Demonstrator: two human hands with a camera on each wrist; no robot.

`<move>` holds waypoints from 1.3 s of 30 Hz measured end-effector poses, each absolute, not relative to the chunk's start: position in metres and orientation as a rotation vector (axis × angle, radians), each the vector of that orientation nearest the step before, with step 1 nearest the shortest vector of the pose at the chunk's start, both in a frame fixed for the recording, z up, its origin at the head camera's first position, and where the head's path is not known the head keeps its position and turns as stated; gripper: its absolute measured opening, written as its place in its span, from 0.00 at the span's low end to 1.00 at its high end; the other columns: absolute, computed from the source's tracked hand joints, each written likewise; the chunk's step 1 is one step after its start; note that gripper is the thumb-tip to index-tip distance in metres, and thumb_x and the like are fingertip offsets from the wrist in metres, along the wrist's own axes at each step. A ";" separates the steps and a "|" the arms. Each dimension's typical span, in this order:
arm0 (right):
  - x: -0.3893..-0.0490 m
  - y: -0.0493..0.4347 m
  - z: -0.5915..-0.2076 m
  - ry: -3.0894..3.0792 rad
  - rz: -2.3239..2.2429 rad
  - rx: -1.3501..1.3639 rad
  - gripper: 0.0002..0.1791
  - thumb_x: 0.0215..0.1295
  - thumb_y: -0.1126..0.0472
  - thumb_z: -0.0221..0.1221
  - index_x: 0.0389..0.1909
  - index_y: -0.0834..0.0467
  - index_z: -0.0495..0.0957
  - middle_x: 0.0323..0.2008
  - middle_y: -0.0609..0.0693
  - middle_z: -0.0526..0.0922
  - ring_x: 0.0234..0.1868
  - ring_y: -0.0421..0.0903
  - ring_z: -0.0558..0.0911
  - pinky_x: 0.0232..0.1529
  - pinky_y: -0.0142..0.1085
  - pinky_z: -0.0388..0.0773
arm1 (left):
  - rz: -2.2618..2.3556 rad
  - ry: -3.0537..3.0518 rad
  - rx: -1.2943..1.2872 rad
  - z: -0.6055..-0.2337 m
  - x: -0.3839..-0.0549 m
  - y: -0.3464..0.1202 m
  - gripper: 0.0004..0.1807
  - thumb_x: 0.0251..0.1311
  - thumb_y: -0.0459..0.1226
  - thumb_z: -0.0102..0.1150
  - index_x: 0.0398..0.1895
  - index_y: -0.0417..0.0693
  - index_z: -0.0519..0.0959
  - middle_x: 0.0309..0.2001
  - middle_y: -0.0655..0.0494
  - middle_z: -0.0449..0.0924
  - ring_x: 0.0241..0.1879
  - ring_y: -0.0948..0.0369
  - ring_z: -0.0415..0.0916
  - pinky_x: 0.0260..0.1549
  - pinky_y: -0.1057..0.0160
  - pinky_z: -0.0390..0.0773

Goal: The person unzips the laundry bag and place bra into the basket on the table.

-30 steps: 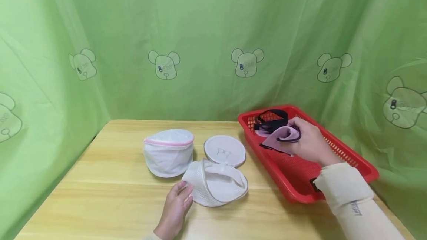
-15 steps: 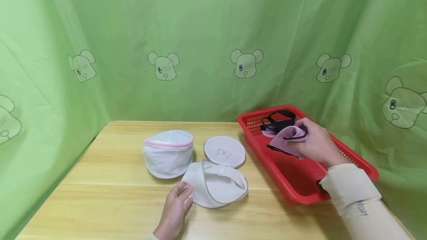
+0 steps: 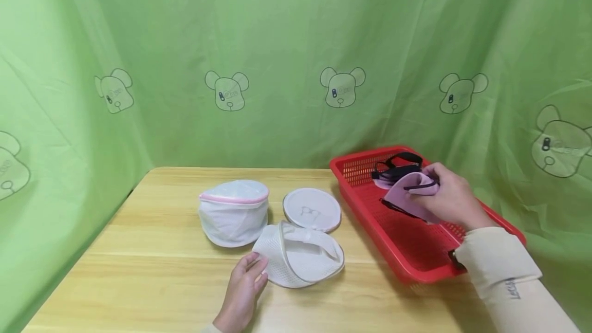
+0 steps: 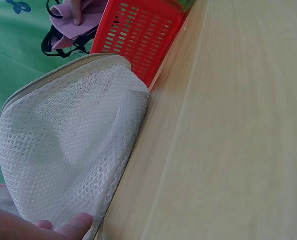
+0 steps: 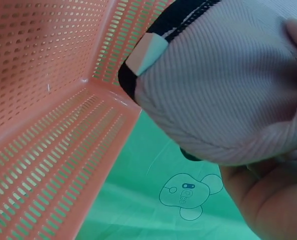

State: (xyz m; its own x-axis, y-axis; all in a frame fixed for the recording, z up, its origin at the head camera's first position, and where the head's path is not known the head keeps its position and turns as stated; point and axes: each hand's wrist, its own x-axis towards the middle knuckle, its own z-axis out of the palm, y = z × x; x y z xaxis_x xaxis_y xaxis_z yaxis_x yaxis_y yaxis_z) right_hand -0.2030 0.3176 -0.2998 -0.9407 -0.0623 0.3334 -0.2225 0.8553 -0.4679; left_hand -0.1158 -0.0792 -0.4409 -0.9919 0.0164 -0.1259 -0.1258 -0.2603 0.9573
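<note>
My right hand [image 3: 458,197] grips a lilac ribbed bra [image 3: 411,197] with black trim, over the red basket. Its black straps [image 3: 400,166] hang in front, away from the fingers. In the right wrist view the bra [image 5: 213,85] shows a small white tag [image 5: 147,52] on its black edge. On the table, my left hand [image 3: 242,287] pinches the near left edge of a white mesh laundry bag [image 3: 273,256], whose mouth gapes to the right. The left wrist view has this mesh bag [image 4: 73,130] close up, fingertips at its lower edge.
The red plastic basket [image 3: 370,225] stands at the table's right side. A rounded white laundry bag [image 3: 233,222] with a pink zip stands left of the mesh bag. Behind lies a flat round white bag [image 3: 312,208]. Green curtain [image 3: 287,24] surrounds the wooden table [image 3: 152,251].
My right hand has moved to the right over the basket, carrying the bra and its straps along. The left hand and the mesh laundry bag stay where they were.
</note>
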 end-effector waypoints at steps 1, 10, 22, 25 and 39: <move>-0.203 0.318 -0.300 -2.728 0.741 0.209 0.34 0.50 0.53 0.73 0.50 0.65 0.69 0.42 0.66 0.78 0.43 0.62 0.76 0.38 0.48 0.73 | 2.422 1.851 -0.137 -0.441 -0.116 -0.079 0.35 0.70 0.39 0.49 0.66 0.21 0.49 0.64 0.27 0.55 0.66 0.38 0.57 0.64 0.45 0.63; -0.201 0.324 -0.299 -2.791 0.743 0.173 0.32 0.51 0.52 0.73 0.50 0.63 0.68 0.43 0.69 0.76 0.43 0.65 0.76 0.38 0.53 0.75 | 2.423 1.842 -0.131 -0.441 -0.116 -0.080 0.35 0.70 0.39 0.49 0.66 0.21 0.49 0.64 0.28 0.54 0.66 0.38 0.56 0.64 0.45 0.62; -0.199 0.329 -0.298 -2.800 0.706 0.135 0.30 0.54 0.52 0.70 0.50 0.62 0.68 0.43 0.69 0.76 0.39 0.62 0.76 0.29 0.38 0.72 | 2.427 1.845 -0.132 -0.441 -0.116 -0.080 0.35 0.70 0.39 0.49 0.66 0.21 0.49 0.65 0.28 0.54 0.66 0.39 0.57 0.64 0.45 0.62; -0.198 0.330 -0.299 -2.786 0.697 0.143 0.28 0.54 0.54 0.71 0.49 0.62 0.69 0.43 0.68 0.78 0.39 0.61 0.76 0.30 0.39 0.70 | 2.429 1.848 -0.137 -0.441 -0.115 -0.080 0.35 0.70 0.39 0.50 0.66 0.21 0.50 0.64 0.28 0.54 0.65 0.40 0.58 0.64 0.46 0.63; -0.196 0.333 -0.296 -2.712 0.694 0.169 0.21 0.61 0.55 0.65 0.47 0.64 0.71 0.40 0.64 0.80 0.40 0.61 0.79 0.36 0.50 0.75 | 2.423 1.851 -0.132 -0.440 -0.115 -0.080 0.34 0.70 0.38 0.49 0.66 0.21 0.50 0.64 0.29 0.54 0.66 0.39 0.56 0.64 0.45 0.63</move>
State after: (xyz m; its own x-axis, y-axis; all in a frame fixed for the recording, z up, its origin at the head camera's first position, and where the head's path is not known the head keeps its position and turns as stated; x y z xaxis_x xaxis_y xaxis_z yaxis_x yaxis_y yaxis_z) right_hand -0.1960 0.3329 -0.2959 -0.9366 -0.0316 0.3490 -0.1953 0.8740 -0.4449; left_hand -0.1152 -0.0796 -0.4399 -0.9923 0.0187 -0.1226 -0.1232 -0.2618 0.9572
